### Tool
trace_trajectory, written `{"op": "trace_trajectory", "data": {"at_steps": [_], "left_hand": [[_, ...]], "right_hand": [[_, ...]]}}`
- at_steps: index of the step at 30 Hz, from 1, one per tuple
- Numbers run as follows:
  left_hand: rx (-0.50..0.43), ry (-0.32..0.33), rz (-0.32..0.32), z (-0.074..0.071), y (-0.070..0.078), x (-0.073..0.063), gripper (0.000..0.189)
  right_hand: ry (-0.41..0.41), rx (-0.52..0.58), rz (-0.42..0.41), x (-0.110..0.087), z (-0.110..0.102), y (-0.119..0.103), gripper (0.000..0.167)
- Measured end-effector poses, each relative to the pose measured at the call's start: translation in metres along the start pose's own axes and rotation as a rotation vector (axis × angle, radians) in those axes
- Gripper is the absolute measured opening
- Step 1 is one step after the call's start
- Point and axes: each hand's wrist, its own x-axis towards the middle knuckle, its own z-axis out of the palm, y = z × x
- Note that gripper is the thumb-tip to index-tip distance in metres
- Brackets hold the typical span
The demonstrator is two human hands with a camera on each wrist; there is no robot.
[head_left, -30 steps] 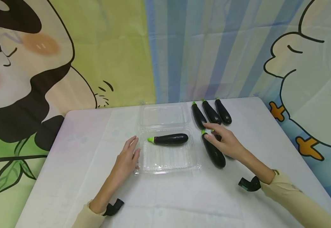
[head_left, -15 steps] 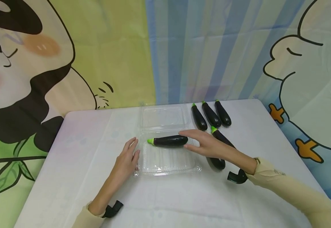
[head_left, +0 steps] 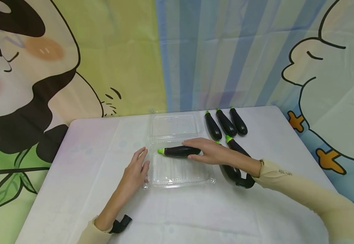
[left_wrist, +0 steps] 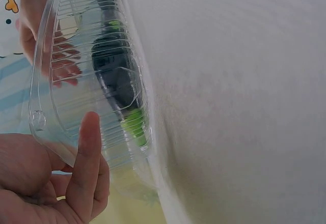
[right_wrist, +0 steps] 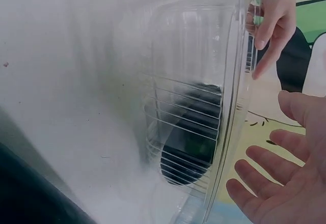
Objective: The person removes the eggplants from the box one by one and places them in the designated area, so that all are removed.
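A dark eggplant (head_left: pixel 181 151) with a bright green stem lies crosswise in the near half of a hinged clear plastic container (head_left: pixel 180 179). My right hand (head_left: pixel 208 150) is over its right end in the head view; in the right wrist view that hand (right_wrist: pixel 285 168) has its fingers spread, apart from the container wall. My left hand (head_left: pixel 135 169) is at the container's left edge. In the left wrist view, the left hand (left_wrist: pixel 66 178) appears to hold the rim, one finger (left_wrist: pixel 89 137) against the outer wall.
The clear lid (head_left: pixel 175 124) lies folded back behind the base. Three eggplants (head_left: pixel 226 122) lie side by side at the back right. Two more, one near eggplant (head_left: pixel 230 173) and another eggplant (head_left: pixel 237 146), are partly hidden by my right arm. A white cloth (head_left: pixel 177 217) covers the table.
My right hand has moved left, from above the eggplants on the table to above the one in the container. The left hand and that eggplant stay where they were.
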Motion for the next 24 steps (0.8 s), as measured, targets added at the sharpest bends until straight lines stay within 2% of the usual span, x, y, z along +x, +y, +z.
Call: {"op": "trace_trajectory", "data": {"at_steps": [13,24], "left_hand": [[-0.005,0.0,-0.002,-0.001,0.003,-0.001,0.054],[0.004,0.001,0.0,-0.002,0.004,-0.001,0.053]], "right_hand": [[-0.112,-0.062,-0.03,0.022,0.001,0.001,0.056],[-0.139,-0.075,-0.096,0.036,0.003,0.001,0.054]]}}
